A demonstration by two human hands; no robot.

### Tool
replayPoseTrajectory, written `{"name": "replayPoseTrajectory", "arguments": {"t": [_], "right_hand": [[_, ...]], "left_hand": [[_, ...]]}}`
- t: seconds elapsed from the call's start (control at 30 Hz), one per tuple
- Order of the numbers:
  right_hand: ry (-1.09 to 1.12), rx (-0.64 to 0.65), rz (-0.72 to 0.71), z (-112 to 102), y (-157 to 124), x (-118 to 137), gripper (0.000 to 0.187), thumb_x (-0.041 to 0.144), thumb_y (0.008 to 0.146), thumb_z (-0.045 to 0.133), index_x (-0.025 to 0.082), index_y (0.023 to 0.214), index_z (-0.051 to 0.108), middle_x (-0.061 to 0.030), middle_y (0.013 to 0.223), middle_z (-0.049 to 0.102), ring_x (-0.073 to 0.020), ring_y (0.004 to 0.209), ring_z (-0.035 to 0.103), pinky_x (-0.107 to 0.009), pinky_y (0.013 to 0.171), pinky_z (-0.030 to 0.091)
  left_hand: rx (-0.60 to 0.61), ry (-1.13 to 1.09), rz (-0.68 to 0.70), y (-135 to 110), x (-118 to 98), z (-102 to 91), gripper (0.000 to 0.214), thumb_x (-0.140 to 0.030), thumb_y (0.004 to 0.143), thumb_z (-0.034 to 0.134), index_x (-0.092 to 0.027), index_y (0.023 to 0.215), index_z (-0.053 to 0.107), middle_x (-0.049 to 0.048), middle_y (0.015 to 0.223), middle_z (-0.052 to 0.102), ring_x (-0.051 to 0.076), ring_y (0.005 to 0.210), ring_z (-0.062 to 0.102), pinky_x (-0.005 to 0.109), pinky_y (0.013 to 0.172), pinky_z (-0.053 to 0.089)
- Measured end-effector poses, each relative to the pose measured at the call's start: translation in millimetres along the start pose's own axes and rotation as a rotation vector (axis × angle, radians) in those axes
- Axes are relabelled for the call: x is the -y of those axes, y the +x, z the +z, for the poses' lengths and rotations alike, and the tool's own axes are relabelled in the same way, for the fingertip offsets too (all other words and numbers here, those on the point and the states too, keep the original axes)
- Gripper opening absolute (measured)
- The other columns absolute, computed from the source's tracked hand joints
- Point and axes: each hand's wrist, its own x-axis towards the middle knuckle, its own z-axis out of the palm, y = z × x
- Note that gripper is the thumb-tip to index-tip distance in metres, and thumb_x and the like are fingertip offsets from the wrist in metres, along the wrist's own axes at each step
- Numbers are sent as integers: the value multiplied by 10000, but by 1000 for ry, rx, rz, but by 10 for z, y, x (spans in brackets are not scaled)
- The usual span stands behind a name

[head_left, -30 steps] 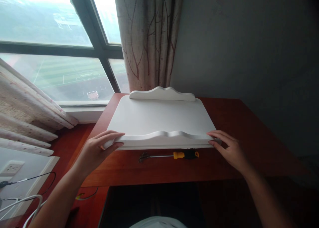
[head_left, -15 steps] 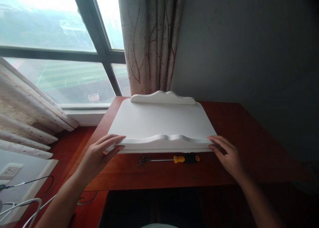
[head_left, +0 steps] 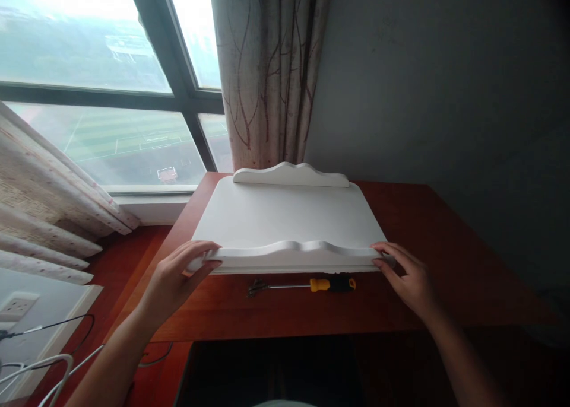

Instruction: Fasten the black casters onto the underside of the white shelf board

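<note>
A white flat panel (head_left: 289, 211) with rounded corners lies on the reddish-brown table (head_left: 445, 264). Along its near edge runs a white wavy-edged board (head_left: 294, 256), and a matching wavy board (head_left: 291, 175) stands along the far edge. The left end of the near board is pinched between the thumb and fingers of my left hand (head_left: 178, 276). My right hand (head_left: 409, 279) grips the right end of that same board in a like pinch. Between my hands and just in front of the board lies a yellow and black screwdriver (head_left: 332, 285), its tip by small dark metal pieces (head_left: 257, 287), perhaps screws.
The table's near edge runs below the screwdriver. A patterned curtain (head_left: 271, 69) hangs behind the table, with a window (head_left: 93, 140) at the left. White and dark cables (head_left: 48, 365) and a wall socket (head_left: 18, 306) are at lower left.
My left-hand fingers have shifted very slightly to the left along the board's top edge. The panel, both boards and the screwdriver stay in place.
</note>
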Motion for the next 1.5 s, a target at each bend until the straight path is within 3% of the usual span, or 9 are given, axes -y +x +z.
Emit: {"name": "replayPoseTrajectory", "arguments": {"t": [0.2,0.33,0.5,0.67,0.83,0.97,1.07,1.23,1.5], "right_hand": [[27,-44,25,29,-31,-29,194,281,934,640,283,1126,668,-37,1135,725,-221,1049,697,-358,917,575],[30,-34,24,23,-37,-37,208,285,930,645,296,1135,681,-33,1140,728,-227,1044,700,-366,902,585],[60,-45,26,7,-28,-43,227,279,911,673,310,1135,699,-21,1139,738,-224,1044,704,-377,921,584],[230,-34,237,-14,-38,-91,217,355,925,649,309,1126,719,-30,1165,738,-242,1107,691,-398,951,576],[328,-204,427,53,96,-524,296,431,939,598,266,1169,683,-70,1172,731,-240,1028,714,-417,915,584],[97,-108,339,217,286,-1004,334,424,933,568,257,1194,692,-85,1228,705,-270,1079,693,-460,956,559],[-23,-14,199,339,404,-1202,413,368,936,519,283,1323,636,-70,1358,636,-282,1239,615,-479,1057,502],[-88,96,45,396,523,-1200,544,307,972,438,351,1514,440,-12,1561,445,-254,1429,441,-462,1174,390],[-141,29,-92,428,562,-1173,508,305,1002,428,329,1508,468,-40,1502,524,-259,1389,490,-476,1158,412]], "left_hand": [[-10,25,41,31,20,16,231,-377,897,692,-238,1076,650,41,1032,726,183,913,689,196,626,528],[-22,33,50,30,11,3,239,-389,886,702,-238,1066,662,41,1025,733,195,923,695,213,667,543],[14,0,-25,49,14,-46,270,-413,852,736,-254,1064,690,17,1022,752,185,882,706,197,612,522],[35,-140,-131,191,132,-196,248,-444,914,639,-240,1013,739,24,1027,772,206,945,717,270,867,541],[-95,-24,-200,392,490,-242,282,-422,911,619,-204,1057,721,50,1032,762,207,868,712,298,826,547],[-68,328,-154,534,764,-132,304,-353,953,512,-191,1117,710,75,1133,731,187,765,697,303,732,529],[-31,458,-147,583,887,-4,362,-331,966,479,-229,1256,669,74,1308,675,218,896,719,309,748,532],[-20,356,0,553,1018,146,468,-321,965,485,-308,1428,550,39,1475,568,272,1213,650,349,950,538],[-40,174,59,507,969,155,446,-341,983,496,-321,1424,561,15,1498,545,254,1291,605,371,1118,475]]}}
